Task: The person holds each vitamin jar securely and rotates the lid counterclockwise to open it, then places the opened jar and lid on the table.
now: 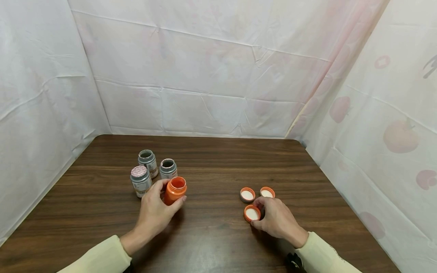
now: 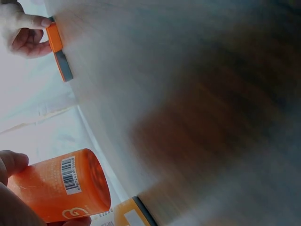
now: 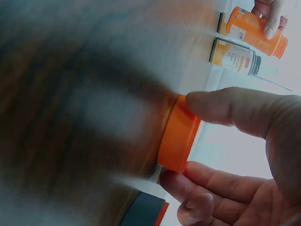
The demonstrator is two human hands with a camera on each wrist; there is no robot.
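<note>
My left hand (image 1: 155, 210) grips an uncapped orange bottle (image 1: 174, 193), its mouth facing up and a barcode (image 2: 71, 175) on its side. The bottle's base is raised off the table and it leans slightly. Between the thumb and fingers of my right hand (image 1: 277, 218) is an orange lid (image 1: 252, 214), lying with its white liner upward on the table. Just behind it lie two more upturned lids, a left one (image 1: 247, 195) and a right one (image 1: 268, 192); these have orange rims, and the nearer shows a dark grey outside.
Left of the orange bottle stand three grey-necked bottles: a sealed one (image 1: 140, 182) with a printed film, an uncapped back one (image 1: 148, 163) and another uncapped one (image 1: 168, 169). Pale curtains (image 1: 205, 68) enclose the dark wooden table (image 1: 211, 235) at the back and sides.
</note>
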